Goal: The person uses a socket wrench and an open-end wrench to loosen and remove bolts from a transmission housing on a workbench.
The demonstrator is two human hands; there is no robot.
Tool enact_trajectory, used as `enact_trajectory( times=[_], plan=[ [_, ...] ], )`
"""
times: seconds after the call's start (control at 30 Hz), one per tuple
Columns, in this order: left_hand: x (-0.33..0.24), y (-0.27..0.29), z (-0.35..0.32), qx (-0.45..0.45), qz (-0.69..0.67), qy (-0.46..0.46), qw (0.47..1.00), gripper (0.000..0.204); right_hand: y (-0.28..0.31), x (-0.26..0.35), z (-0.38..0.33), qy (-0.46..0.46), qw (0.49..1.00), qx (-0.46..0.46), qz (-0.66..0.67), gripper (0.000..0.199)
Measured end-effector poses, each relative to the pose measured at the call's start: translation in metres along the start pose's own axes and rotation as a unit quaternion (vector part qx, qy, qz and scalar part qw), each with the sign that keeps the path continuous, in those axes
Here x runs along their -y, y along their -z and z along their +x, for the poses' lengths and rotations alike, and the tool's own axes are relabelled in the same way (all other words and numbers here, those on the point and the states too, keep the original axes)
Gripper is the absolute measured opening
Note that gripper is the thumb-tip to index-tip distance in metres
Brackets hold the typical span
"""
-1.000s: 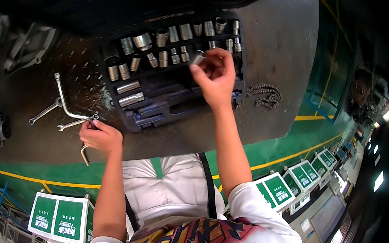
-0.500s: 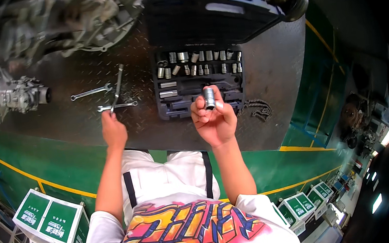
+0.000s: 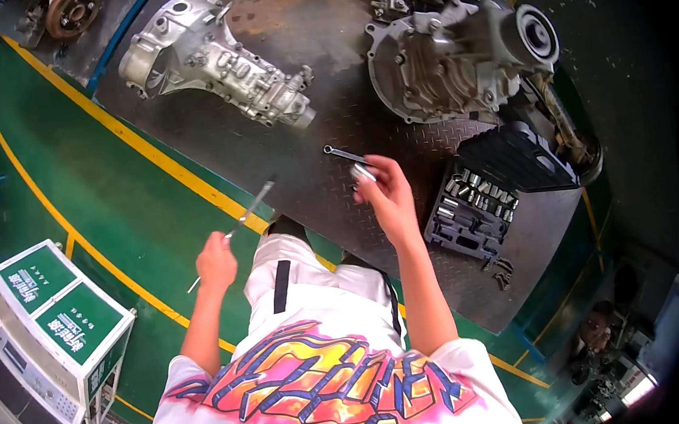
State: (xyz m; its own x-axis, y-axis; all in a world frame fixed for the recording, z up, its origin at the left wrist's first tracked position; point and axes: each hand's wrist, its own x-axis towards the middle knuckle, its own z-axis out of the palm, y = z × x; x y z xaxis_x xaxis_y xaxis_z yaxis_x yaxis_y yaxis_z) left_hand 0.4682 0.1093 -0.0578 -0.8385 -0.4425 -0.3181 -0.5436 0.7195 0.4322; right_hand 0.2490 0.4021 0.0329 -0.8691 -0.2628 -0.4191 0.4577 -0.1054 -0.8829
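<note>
1. A white cabinet with green panels [image 3: 59, 330] stands on the floor at the far left.
2. The left hand [image 3: 216, 262] is closed around a long slim ratchet handle [image 3: 247, 214], held over the green floor beside the yellow line.
3. On the dark checker-plate platform [image 3: 321, 69] lies a silver gearbox housing [image 3: 212, 57].
4. A wrench [image 3: 344, 155] lies flat on the plate, just beyond the right hand.
5. The right hand [image 3: 389, 197] pinches a small shiny socket [image 3: 363, 172] at its fingertips, raised above the plate.
6. A second gearbox [image 3: 457, 59] sits further right.
7. An open black socket case [image 3: 491, 192] holds rows of chrome sockets [image 3: 479, 194] in its tray (lid tilted back).
</note>
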Motion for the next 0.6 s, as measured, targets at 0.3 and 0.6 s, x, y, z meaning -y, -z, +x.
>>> enact_trajectory(
  times=[0.3,0.6],
  plan=[
    [0.154,0.026,-0.019,-0.016,-0.049,0.182,0.982,0.021,-0.091,-0.003,0.122,0.254,0.883,-0.056,-0.39,0.023],
    [0.23,-0.039,-0.072,0.015,-0.141,0.292,0.946,0.027,-0.12,0.001,0.115,0.246,0.827,-0.031,-0.504,0.023]
  ],
)
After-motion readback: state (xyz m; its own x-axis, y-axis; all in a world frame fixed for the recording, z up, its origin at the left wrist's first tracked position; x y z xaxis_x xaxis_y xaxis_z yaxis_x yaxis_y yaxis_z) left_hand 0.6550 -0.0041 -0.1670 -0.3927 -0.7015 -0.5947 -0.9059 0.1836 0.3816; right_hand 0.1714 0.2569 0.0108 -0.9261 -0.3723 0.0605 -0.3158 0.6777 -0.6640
